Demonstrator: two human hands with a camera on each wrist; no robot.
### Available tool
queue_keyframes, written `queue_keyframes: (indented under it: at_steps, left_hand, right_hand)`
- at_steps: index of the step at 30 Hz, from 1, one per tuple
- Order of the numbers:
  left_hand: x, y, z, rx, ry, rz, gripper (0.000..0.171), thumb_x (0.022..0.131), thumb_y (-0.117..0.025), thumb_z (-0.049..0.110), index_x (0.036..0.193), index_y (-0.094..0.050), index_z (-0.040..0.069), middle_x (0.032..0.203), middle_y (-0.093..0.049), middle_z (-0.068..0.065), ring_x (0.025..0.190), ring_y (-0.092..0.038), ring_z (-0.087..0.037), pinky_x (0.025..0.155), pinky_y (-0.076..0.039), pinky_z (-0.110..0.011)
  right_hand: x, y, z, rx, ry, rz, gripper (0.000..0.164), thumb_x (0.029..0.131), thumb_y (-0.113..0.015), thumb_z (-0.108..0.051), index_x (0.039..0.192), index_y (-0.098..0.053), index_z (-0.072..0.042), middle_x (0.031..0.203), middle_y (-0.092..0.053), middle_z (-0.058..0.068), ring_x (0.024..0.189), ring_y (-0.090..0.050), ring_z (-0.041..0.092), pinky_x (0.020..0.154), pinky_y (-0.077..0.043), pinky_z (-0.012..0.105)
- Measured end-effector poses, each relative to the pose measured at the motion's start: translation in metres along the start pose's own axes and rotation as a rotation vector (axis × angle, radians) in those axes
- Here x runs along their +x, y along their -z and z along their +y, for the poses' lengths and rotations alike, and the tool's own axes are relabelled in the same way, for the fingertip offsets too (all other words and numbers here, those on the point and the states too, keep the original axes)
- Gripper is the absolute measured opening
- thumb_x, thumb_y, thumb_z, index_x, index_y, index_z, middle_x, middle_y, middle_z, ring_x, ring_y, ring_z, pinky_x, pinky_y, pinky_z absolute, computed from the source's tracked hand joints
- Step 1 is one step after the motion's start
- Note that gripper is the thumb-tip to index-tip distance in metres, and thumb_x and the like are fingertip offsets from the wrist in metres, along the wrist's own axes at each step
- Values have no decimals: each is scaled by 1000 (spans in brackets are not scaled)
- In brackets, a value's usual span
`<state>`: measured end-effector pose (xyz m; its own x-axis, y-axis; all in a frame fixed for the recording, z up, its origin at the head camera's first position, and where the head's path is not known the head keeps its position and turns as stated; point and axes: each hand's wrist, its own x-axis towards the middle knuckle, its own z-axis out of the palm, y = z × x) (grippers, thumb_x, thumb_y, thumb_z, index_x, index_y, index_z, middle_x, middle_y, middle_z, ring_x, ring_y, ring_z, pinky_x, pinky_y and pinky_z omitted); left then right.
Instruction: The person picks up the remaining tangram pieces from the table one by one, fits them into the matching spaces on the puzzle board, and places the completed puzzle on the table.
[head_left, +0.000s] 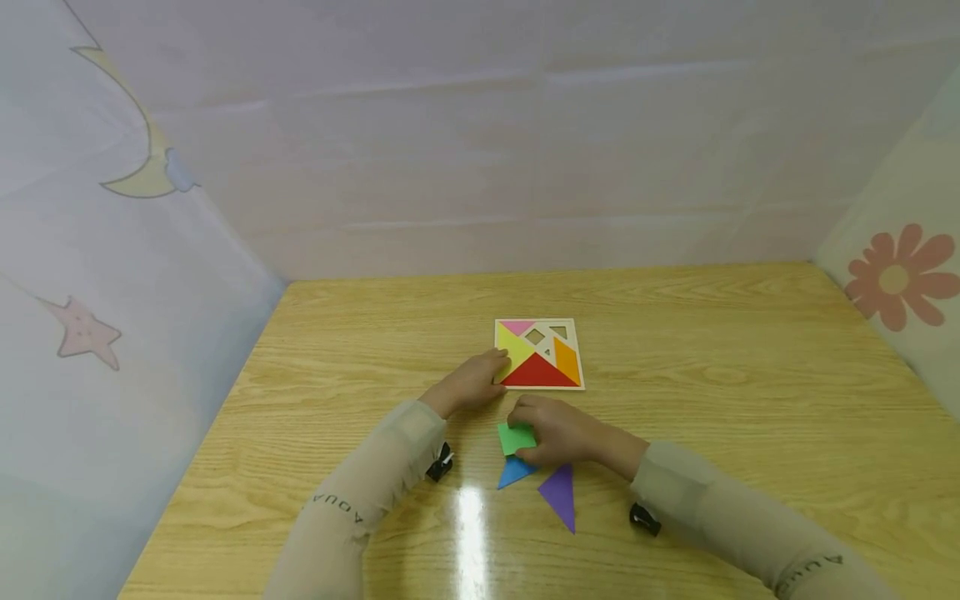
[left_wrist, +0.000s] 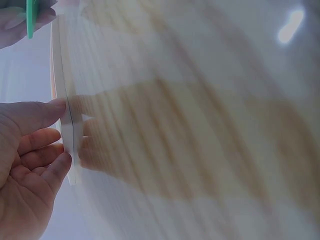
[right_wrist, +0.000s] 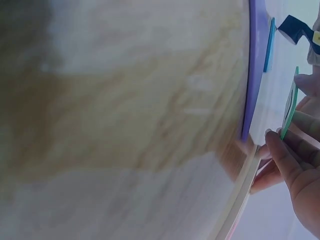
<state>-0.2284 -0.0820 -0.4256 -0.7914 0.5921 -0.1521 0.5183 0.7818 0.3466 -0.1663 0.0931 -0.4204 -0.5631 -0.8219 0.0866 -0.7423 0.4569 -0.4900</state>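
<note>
Likely carrying step: right hand (head_left: pixel 558 429) pinches thin green square piece (head_left: pixel 516 439), left hand (head_left: pixel 471 382) grips pale-framed multicoloured puzzle board (head_left: pixel 572 333) beyond right fingertips; next probably calls for rotating green to match diamond-set hole (head_left: pixel 535 337).

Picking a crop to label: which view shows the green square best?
Head: most of the green square face-on, right hand covering part. Left wrist: only a narrow edge; right wrist: nearly edge-on, pinched.
</note>
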Motion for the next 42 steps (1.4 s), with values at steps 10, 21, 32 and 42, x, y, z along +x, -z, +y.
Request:
queue_keyframes:
  at_steps: [10, 21, 32, 42]
  left_hand:
    - [0, -1, -1, 7, 7, -2, 44, 85, -53, 14, 125, -42, -2, 134, -32, -15, 124, -27, -26, 102, -22, -32]
    - [1, -2, -2, -10, 21, -3, 43, 85, -53, 14, 125, -42, -1, 134, -32, -15, 124, -27, -25, 102, -22, -32]
    - [2, -4, -3, 9, 12, 5, 42, 85, -53, 13, 123, -44, -1, 132, -34, -15, 123, -28, -26, 101, -23, -32]
    - [1, -1, 0, 3, 11, 9, 42, 84, -55, 14, 122, -45, -2, 132, -35, -16, 123, -28, -27, 101, -23, -33]
  right_hand:
    - [-4, 4, 7, -48, 45, 108, 25, 70, -68, -20, 89, -60, -6, 87, -53, 0, 73, -47, 9, 62, -42, 18]
    - [-6, 12, 11, 2, -57, 81, 25, 73, -67, -21, 92, -60, -6, 89, -52, -2, 75, -47, 8, 68, -45, 21]
    - [-6, 11, 17, 2, -89, 141, 24, 71, -69, -20, 90, -60, -7, 89, -53, -3, 77, -47, 9, 69, -45, 23]
    - [-6, 13, 28, -2, -81, 218, 25, 70, -71, -20, 87, -59, -6, 87, -55, -1, 74, -47, 9, 65, -45, 22]
